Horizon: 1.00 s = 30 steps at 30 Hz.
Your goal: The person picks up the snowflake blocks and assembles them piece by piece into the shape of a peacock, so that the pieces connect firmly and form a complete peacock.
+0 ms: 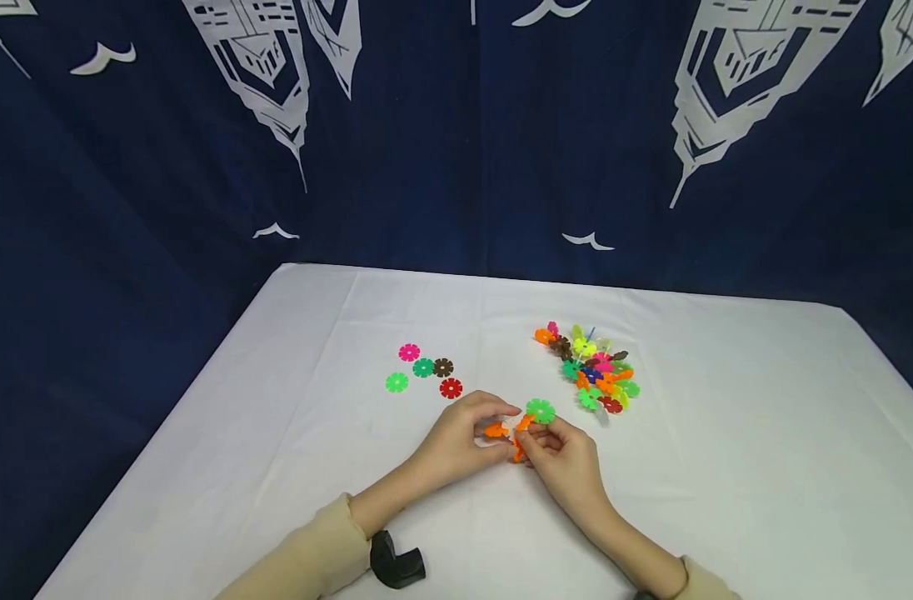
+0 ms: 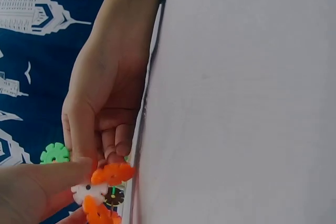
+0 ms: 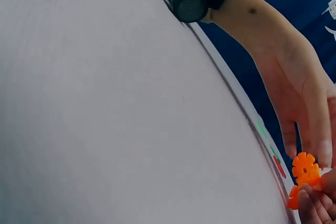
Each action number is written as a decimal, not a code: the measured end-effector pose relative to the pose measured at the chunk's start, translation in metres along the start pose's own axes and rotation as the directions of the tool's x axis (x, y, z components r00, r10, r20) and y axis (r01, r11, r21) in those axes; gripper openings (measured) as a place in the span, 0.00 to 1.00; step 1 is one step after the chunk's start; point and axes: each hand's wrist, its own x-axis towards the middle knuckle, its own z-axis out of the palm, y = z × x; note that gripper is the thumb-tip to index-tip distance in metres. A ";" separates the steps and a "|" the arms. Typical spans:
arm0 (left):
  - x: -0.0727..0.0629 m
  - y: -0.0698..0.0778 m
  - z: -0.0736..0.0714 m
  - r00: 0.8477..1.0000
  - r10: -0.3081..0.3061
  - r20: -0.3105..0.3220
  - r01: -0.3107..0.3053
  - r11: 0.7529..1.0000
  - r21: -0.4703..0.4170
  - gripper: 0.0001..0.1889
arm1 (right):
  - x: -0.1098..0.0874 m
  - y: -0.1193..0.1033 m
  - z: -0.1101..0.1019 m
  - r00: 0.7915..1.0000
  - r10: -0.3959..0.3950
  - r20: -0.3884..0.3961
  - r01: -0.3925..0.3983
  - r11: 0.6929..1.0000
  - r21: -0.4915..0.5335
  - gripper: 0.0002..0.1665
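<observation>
Over the white table, both hands meet at a small build of notched plastic interlocking discs. My left hand [image 1: 464, 437] holds its left side between thumb and fingers, around an orange disc [image 1: 496, 430] and a white disc [image 2: 88, 193]. From the right, my right hand [image 1: 565, 462] pinches the build at its orange discs [image 3: 304, 167]. A light green disc [image 1: 541, 411] stands at the top, beside the right hand's fingers. In the left wrist view, another orange disc [image 2: 114, 173] shows just below the two thumbs.
Several loose discs lie flat beyond the left hand, among them a pink disc [image 1: 409, 352] and a red disc [image 1: 451, 388]. A mixed pile of discs [image 1: 599, 371] is at the back right. A dark blue printed curtain [image 1: 486, 167] hangs behind the table [image 1: 726, 467].
</observation>
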 end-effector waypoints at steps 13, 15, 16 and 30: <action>0.001 -0.016 -0.003 0.989 -0.111 0.102 0.131 0.967 -0.219 0.16 | -0.004 -0.008 0.002 0.989 -0.040 0.144 0.024 0.994 0.105 0.05; 0.001 -0.018 -0.004 0.987 -0.116 0.113 0.141 0.958 -0.250 0.14 | -0.004 -0.007 0.001 0.984 -0.061 0.169 0.040 0.991 0.125 0.05; 0.001 -0.019 -0.004 0.987 -0.113 0.113 0.139 0.956 -0.259 0.13 | -0.004 -0.007 0.000 0.981 -0.073 0.182 0.049 0.990 0.135 0.05; -0.005 0.011 -0.020 0.995 -0.094 0.028 0.099 0.939 -0.330 0.07 | -0.002 -0.027 -0.001 0.936 -0.335 0.107 0.336 0.942 0.008 0.27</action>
